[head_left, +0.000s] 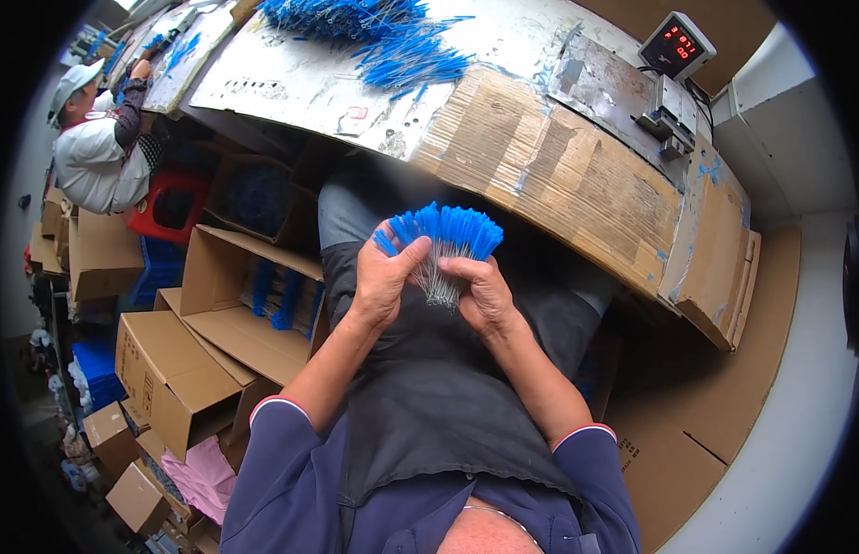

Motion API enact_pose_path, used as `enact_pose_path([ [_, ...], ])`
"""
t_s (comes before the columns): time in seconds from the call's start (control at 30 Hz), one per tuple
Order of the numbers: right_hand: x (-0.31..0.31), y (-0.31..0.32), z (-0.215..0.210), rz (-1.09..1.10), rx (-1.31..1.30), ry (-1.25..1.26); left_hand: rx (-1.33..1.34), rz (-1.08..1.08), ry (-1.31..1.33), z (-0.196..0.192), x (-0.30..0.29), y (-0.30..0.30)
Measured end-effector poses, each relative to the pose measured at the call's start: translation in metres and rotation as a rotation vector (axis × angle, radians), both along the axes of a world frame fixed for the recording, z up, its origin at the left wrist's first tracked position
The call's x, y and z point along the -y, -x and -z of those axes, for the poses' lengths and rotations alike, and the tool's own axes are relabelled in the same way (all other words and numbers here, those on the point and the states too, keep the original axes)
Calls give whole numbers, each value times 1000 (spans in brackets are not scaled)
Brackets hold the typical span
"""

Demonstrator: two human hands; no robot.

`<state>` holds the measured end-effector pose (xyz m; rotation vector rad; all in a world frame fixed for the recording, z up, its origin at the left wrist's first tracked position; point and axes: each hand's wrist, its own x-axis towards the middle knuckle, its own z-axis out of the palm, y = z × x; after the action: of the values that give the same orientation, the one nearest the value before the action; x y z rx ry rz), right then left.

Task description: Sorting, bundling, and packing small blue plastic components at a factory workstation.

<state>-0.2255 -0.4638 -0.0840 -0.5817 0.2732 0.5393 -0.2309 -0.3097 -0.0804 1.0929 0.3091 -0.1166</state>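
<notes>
A fanned bundle of thin blue-headed wire brushes (445, 242) is held between both hands, above my lap. Their blue ends spread upward, away from me, while the silvery wire stems gather to a narrow bunch below. My left hand (385, 266) grips the bundle's left side, its thumb pressed across the blue heads. On the other side my right hand (480, 288) closes round the stems, with the thumb laid over them. Most of the fingers behind the bundle are hidden. A loose pile of the same blue-headed wires (411, 55) lies on the white worktable (300, 92) ahead.
Corrugated cardboard (550, 157) covers the table's front edge. At the far right stand a metal plate (605, 83) and a digital display (677, 46). Open cartons (254, 314) crowd my left, near a red stool (171, 205). Another person (97, 138) works at the far left.
</notes>
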Motion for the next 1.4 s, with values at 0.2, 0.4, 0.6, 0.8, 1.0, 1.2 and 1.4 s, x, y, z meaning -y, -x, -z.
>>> enact_pose_path([
  [0.2,3,2,5,-45,33,43,-35,88,38,10,-6,2],
  [0.4,-3,5,-1,21,63,211,-74,106,68,3,-6,1],
  [0.6,-7,6,0,103,73,166,-98,108,48,5,-9,1],
  [0.8,-2,3,-2,53,43,117,-40,61,-1,8,-5,1],
  [1.0,0,4,9,-31,22,125,-78,90,5,11,-7,4],
  [1.2,-2,7,12,-18,54,157,-77,43,-13,6,0,2],
  [1.4,-7,6,6,13,23,222,-104,42,-25,12,-6,6],
])
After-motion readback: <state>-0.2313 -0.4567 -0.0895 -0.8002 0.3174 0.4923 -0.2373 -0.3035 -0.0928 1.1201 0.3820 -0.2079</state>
